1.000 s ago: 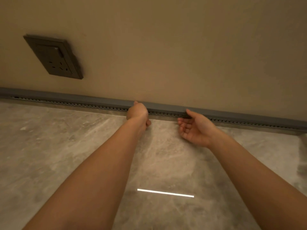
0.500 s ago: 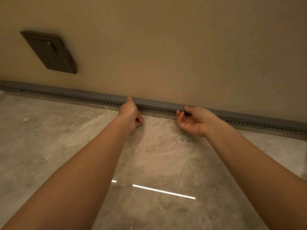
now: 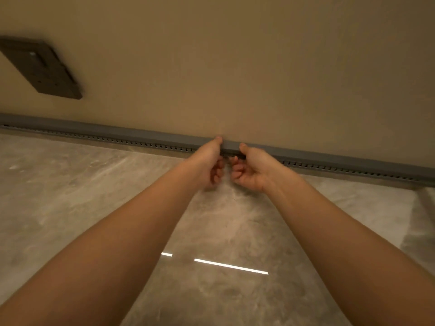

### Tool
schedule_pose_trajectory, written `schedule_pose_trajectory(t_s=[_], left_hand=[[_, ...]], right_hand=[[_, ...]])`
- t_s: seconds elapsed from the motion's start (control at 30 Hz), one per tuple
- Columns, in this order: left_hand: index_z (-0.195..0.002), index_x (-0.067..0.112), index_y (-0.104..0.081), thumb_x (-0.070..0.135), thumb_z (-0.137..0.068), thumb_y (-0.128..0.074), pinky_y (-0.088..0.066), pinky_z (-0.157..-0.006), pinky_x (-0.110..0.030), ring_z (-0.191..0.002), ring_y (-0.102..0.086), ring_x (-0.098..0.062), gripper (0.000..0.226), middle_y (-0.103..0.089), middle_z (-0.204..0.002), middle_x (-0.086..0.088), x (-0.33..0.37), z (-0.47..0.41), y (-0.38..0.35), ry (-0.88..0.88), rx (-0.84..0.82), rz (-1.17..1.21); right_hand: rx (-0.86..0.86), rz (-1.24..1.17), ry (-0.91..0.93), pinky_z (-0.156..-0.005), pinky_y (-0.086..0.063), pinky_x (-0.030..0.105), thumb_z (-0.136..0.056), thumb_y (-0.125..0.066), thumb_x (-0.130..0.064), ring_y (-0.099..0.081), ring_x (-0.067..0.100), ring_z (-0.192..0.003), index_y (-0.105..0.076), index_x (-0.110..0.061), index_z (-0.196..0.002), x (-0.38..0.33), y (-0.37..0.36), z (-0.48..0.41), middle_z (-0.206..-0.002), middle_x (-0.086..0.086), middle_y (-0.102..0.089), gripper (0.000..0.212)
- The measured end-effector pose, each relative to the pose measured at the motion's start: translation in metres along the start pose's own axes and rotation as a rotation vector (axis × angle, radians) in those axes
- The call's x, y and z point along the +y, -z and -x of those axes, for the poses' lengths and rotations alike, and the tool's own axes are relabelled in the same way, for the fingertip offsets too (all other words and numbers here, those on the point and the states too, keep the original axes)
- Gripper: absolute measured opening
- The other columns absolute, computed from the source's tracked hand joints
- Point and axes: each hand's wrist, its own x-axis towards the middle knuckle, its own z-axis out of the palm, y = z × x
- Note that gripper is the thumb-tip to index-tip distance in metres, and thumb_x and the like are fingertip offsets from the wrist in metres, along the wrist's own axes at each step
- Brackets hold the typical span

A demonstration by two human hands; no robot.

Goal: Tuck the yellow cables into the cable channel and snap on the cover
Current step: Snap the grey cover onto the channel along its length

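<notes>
**Two hands squeezing the cover home at mid-run**

While the grey cover (image 3: 164, 139) is lying along the channel (image 3: 353, 169) where wall meets floor, the left hand (image 3: 209, 161) and right hand (image 3: 250, 168) are working close together, each grip pinching the cover, thumb on top and fingers curling beneath, likely to click that stretch shut. No yellow cables are showing, so they are probably tucked inside. Open floor (image 3: 70, 196) is leaving both arms plenty of room; the wall socket (image 3: 44, 69) is sitting well clear.
</notes>
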Motion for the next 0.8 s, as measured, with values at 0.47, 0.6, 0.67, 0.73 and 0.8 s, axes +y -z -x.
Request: schedule_pose_trajectory(t_s=[0.47,0.6,0.67,0.73,0.8], left_hand=[[-0.052,0.01,-0.04,0.05,-0.098,-0.018,-0.015,-0.043,-0.02,-0.043,-0.029,-0.013,0.064,-0.043,-0.05,-0.005,0.006,-0.007,-0.02,0.011,-0.064,-0.06],[-0.051,0.011,-0.037,0.052,-0.097,-0.014,-0.016,-0.034,-0.006,-0.019,-0.03,-0.01,0.066,-0.039,-0.029,-0.001,0.003,-0.006,-0.023,-0.027,-0.076,-0.06],[-0.052,0.011,-0.038,0.052,-0.097,-0.013,-0.018,-0.033,-0.001,-0.014,-0.027,-0.01,0.065,-0.036,-0.025,0.001,0.003,-0.005,-0.024,-0.032,-0.079,-0.033],[-0.057,0.011,-0.04,0.05,-0.098,-0.014,-0.017,-0.035,-0.004,-0.021,-0.027,-0.011,0.062,-0.04,-0.033,0.0,0.003,-0.005,-0.024,-0.036,-0.081,-0.036],[-0.062,0.012,-0.039,0.047,-0.098,-0.016,-0.016,-0.04,-0.014,-0.036,-0.026,-0.012,0.055,-0.037,-0.05,-0.001,0.003,-0.005,-0.024,-0.04,-0.044,-0.053]], right_hand=[[0.046,0.055,0.058,-0.039,-0.022,0.018,-0.099,-0.037,-0.036,-0.025,0.009,-0.045,-0.043,-0.008,-0.064,0.003,0.002,0.0,-0.032,0.0,-0.042,0.045],[0.038,0.09,0.044,-0.046,-0.02,0.019,-0.097,-0.04,-0.042,-0.03,0.011,-0.05,-0.044,-0.009,-0.062,0.005,0.006,0.003,-0.033,0.0,-0.042,0.048],[0.033,0.091,0.047,-0.046,-0.021,0.018,-0.096,-0.041,-0.042,-0.032,0.01,-0.05,-0.045,-0.009,-0.062,0.006,0.009,0.005,-0.034,0.0,-0.042,0.047],[0.052,0.093,0.063,-0.043,-0.023,0.016,-0.096,-0.042,-0.042,-0.033,0.008,-0.046,-0.048,-0.009,-0.065,0.005,0.015,0.007,-0.036,-0.002,-0.043,0.045],[0.103,0.09,0.081,-0.038,-0.026,0.015,-0.095,-0.045,-0.042,-0.032,0.006,-0.038,-0.052,-0.008,-0.069,0.005,0.022,0.01,-0.042,-0.003,-0.042,0.043]])
